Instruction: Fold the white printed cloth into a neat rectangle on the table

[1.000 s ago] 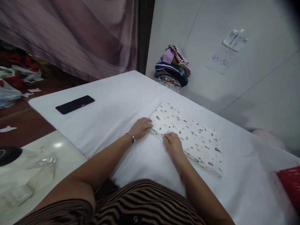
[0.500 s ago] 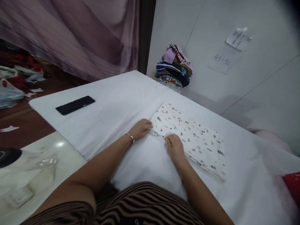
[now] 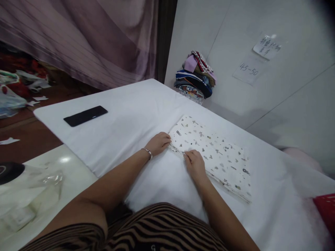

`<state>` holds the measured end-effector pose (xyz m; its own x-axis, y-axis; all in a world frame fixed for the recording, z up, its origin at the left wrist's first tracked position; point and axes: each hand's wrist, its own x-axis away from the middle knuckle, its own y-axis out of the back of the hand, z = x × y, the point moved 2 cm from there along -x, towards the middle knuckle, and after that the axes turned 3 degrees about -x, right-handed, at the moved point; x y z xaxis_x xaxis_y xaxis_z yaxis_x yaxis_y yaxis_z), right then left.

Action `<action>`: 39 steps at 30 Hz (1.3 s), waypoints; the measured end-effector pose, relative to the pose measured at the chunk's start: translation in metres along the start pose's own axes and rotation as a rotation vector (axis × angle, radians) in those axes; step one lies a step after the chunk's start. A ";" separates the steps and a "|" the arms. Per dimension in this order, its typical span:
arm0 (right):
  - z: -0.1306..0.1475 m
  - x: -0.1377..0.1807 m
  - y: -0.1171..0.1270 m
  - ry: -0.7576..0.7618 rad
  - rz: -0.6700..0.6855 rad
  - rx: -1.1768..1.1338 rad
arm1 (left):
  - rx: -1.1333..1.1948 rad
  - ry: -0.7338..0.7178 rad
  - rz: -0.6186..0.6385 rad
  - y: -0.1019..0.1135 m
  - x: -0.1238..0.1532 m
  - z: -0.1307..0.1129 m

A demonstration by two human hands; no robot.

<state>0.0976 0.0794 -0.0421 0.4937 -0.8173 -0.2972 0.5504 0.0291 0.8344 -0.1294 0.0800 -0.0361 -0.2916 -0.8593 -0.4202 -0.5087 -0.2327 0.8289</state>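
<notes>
**A:** Closest to you is your striped top (image 3: 157,230), then both forearms reaching out over the white-covered counter (image 3: 125,115). Anything different from half a second back?

**B:** Barely. Your right hand (image 3: 195,164) and left hand (image 3: 157,143) sit on the same near edge of the folded patterned cloth (image 3: 213,155); only the view has shifted a touch.

**A:** What are your fingers doing?

**B:** Both sets are curled down at the cloth's near edge, left ones by the corner. I can't tell if they're pinching it or just pressing, since the tips are tucked out of sight.

**A:** Further out?

**B:** A black phone (image 3: 85,115) well off to the left, a stack of folded fabrics (image 3: 195,78) against the wall, and a red thing (image 3: 326,212) cut off at the right edge.
</notes>
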 end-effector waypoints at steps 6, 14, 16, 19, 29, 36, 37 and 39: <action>0.002 0.002 0.000 0.010 -0.028 -0.004 | -0.036 -0.018 -0.009 0.004 0.001 -0.003; 0.002 0.002 0.001 0.038 -0.010 0.013 | -0.083 -0.041 0.008 0.003 0.005 -0.003; 0.001 0.002 0.000 0.049 -0.024 0.013 | -0.084 -0.045 0.003 0.003 0.005 -0.003; 0.000 0.003 -0.001 0.075 -0.043 0.013 | -0.079 -0.051 0.005 0.004 0.005 -0.003; -0.001 0.003 -0.002 0.107 -0.045 0.033 | -0.119 0.005 -0.029 0.003 0.009 -0.001; -0.001 0.004 -0.003 0.092 -0.047 0.043 | -0.147 0.056 0.003 0.006 0.011 -0.003; -0.001 0.004 -0.003 0.091 -0.045 0.044 | -0.148 0.067 0.014 0.006 0.011 -0.003; -0.001 0.004 -0.003 0.087 -0.040 0.047 | -0.150 0.084 0.030 0.005 0.011 -0.003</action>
<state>0.0985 0.0762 -0.0464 0.5298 -0.7640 -0.3683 0.5399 -0.0312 0.8412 -0.1325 0.0674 -0.0356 -0.2328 -0.9005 -0.3673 -0.3721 -0.2665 0.8891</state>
